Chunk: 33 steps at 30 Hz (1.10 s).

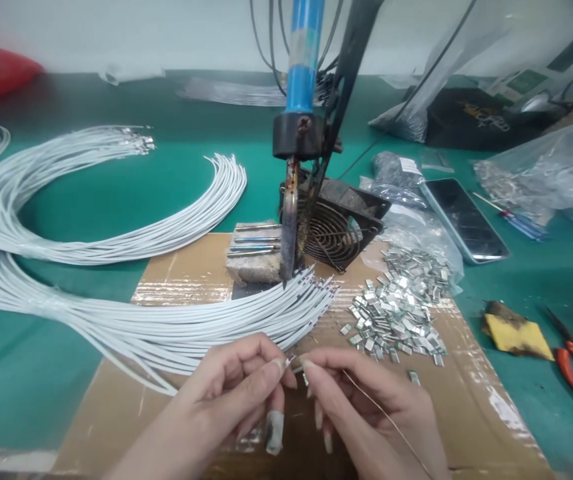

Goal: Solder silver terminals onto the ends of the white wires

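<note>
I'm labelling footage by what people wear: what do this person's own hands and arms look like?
Both the left hand and the right hand are ungloved, with no sleeve in view. One left finger wears a whitish wrap with a dark smudge. The right hand's visible nails look fairly long.

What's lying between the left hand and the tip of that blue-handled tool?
In the head view, the bundle of white cables lies between the left hand and the blue-handled tool's tip.
</note>
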Available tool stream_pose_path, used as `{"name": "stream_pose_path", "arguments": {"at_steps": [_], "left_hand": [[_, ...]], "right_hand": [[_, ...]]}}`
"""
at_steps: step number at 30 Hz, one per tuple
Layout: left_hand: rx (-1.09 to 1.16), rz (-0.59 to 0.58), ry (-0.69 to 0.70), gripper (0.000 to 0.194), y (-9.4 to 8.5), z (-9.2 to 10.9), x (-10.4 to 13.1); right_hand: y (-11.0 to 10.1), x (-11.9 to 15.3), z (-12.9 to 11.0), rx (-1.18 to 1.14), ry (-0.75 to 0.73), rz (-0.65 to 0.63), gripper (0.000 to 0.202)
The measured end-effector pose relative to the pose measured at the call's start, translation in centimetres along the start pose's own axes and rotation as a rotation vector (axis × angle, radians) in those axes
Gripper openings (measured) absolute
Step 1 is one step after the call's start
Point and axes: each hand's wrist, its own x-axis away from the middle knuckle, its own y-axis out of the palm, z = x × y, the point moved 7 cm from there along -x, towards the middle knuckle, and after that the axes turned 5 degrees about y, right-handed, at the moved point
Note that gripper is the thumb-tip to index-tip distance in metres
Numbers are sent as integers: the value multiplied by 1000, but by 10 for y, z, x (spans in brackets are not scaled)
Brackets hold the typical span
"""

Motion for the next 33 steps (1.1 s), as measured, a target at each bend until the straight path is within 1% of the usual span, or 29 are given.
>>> {"name": "stream_pose_path", "arguments": {"at_steps": [6,9,12,14,16,18,19,20,22,25,27,30,33], "left_hand": [[18,-3,26,39,0,-1,-1],[38,-17,32,40,4,1,0],[58,-27,-10,42,6,1,1],[46,-36,-75,44,7,-2,4],[52,-67,-138,46,9,-4,8],[72,-82,-150,47,11,-3,12],[75,-70,-129,46,11,0,13],[68,-45,-109,45,9,2,13],[50,18,-83,43,6,7,14],[68,73,-108,42,3,8,14],[105,88,-97,43,3,10,13],[160,94,-70,43,4,13,11],[178,92,-69,43,6,13,10]], "right_hand": [[8,-2,-8,-34,-72,-92,8],[11,-3,-6,-85,-51,-121,6],[9,-4,-3,-119,-12,-115,5],[10,-3,1,-142,64,-141,11],[15,-2,9,-230,210,-237,21],[21,-2,16,-339,340,-331,33],[22,-3,17,-374,371,-352,38],[22,-6,18,-394,372,-346,41],[16,-13,16,-406,304,-282,42],[8,-17,13,-405,194,-198,36],[8,-13,12,-349,180,-187,32],[10,-3,9,-197,162,-194,33],[10,2,0,-105,69,-174,32]]}}
